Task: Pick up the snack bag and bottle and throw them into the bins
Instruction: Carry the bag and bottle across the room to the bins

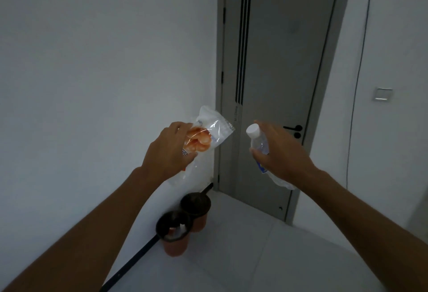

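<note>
Head view: my left hand (166, 152) clamped on snack bag (208, 134), right hand (280, 152) gripping bottle (259, 143), both raised above bins (185, 220) by wall. Carry step; next, lower, release over openings.

Closed grey door (278, 83) with black lever handle (293, 128); wall switch (382, 94) to its right; thin cable (357, 78) between them; pale floor (266, 257).

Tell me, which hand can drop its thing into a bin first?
Probably the left hand: its snack bag hangs nearer above the bins. The right hand holds the bottle farther aside.
</note>
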`<state>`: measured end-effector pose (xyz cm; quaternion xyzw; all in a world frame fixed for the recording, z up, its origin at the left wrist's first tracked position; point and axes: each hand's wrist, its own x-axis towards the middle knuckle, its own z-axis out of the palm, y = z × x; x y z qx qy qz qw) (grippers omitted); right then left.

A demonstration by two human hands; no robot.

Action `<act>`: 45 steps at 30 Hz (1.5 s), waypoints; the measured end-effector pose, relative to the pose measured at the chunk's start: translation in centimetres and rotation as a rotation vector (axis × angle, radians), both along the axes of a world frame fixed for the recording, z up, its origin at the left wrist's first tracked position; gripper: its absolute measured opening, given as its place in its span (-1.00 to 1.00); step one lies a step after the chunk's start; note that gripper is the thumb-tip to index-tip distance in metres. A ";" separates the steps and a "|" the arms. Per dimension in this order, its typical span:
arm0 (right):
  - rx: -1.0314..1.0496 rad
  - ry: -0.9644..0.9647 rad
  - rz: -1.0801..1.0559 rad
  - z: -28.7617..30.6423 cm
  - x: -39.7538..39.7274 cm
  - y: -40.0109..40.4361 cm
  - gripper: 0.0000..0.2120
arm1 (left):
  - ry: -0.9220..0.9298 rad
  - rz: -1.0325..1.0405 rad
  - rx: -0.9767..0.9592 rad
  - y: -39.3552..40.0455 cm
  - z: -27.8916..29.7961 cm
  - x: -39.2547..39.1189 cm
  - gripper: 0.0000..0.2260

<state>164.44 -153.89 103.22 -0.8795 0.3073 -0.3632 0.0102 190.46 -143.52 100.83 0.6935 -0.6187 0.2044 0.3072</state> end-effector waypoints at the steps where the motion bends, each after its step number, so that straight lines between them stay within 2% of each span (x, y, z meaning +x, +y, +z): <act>1: 0.003 -0.009 0.001 0.2 0.6 -1.9 -0.49 | -0.004 -0.001 -0.003 -2.0 0.3 0.5 -0.34; 11: 0.003 0.005 -0.046 -1.6 7.6 -22.4 -0.51 | 0.042 -0.026 0.008 -23.6 -2.7 8.1 -0.37; 20: -0.083 -0.011 0.005 2.3 21.3 -41.4 -0.60 | 0.082 0.002 -0.067 -42.7 -0.5 21.4 -0.38; 26: -0.072 -0.016 0.080 2.0 29.3 -51.6 -0.59 | 0.056 0.087 -0.051 -50.1 0.0 28.1 -0.38; 32: 0.011 -0.005 0.219 -0.2 37.9 -62.2 -0.51 | 0.061 0.231 0.010 -56.0 -2.3 34.9 -0.39; 39: -0.014 0.008 0.423 -1.7 49.6 -75.7 -0.44 | 0.025 0.450 -0.039 -64.6 -2.7 40.8 -0.37; 45: -0.031 0.041 0.598 -2.2 57.7 -82.4 -0.45 | 0.065 0.647 -0.047 -68.3 -2.4 43.7 -0.37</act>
